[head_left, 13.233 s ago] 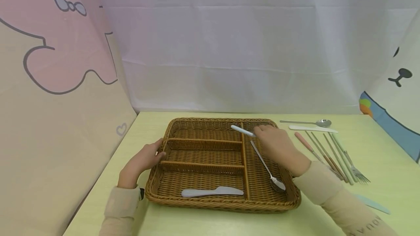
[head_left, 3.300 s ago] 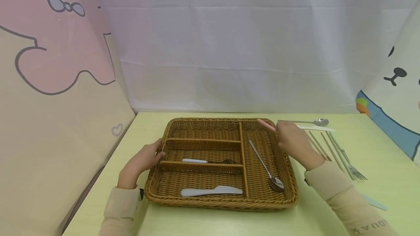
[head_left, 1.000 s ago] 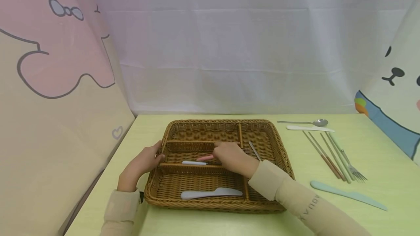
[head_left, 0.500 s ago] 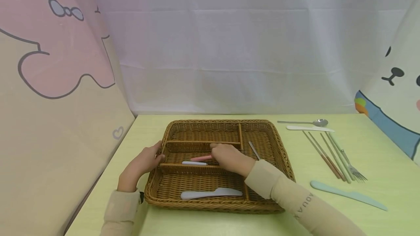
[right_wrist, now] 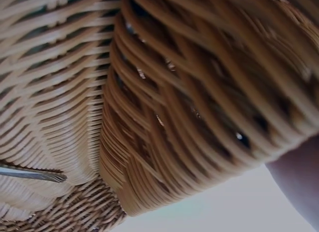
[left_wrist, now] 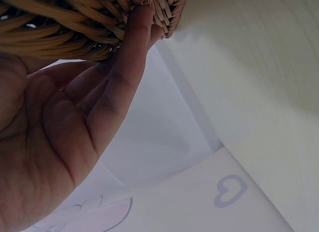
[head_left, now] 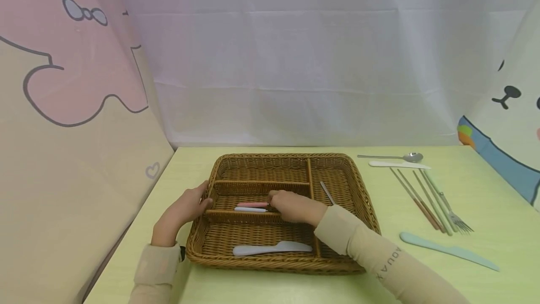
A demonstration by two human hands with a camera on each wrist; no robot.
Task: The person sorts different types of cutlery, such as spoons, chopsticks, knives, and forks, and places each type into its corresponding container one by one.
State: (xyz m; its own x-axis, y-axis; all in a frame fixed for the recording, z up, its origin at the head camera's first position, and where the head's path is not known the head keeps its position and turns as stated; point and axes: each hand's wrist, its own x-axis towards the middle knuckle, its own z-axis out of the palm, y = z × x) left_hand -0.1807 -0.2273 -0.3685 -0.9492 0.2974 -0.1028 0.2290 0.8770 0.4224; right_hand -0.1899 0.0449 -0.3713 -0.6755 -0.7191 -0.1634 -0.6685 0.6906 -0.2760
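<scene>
A brown wicker cutlery basket (head_left: 270, 262) with compartments sits on the table. My left hand (head_left: 185, 208) holds its left side, thumb over the rim, fingers against the outside wall; in the left wrist view those fingers touch the wicker (left_wrist: 70, 27). My right hand (head_left: 293, 205) reaches into the middle compartment and pinches a pink-handled fork (head_left: 253, 204), its metal end hidden under the hand. Beside it lies a white-handled fork (head_left: 251, 209). The front compartment holds a white knife (head_left: 272, 248). A spoon (head_left: 326, 192) in the right compartment is partly covered by the sleeve.
Right of the basket lie a spoon (head_left: 411, 157), a white knife (head_left: 398, 165), several chopsticks (head_left: 423, 205), a green-handled fork (head_left: 449, 210) and a pale green knife (head_left: 449, 249). Printed cloth hangs at the left, back and right.
Since the earlier frames, the white-handled fork came to rest in the middle compartment. My right hand brought the pink-handled fork there; its handle has just shifted left and lies flatter. My left hand stayed.
</scene>
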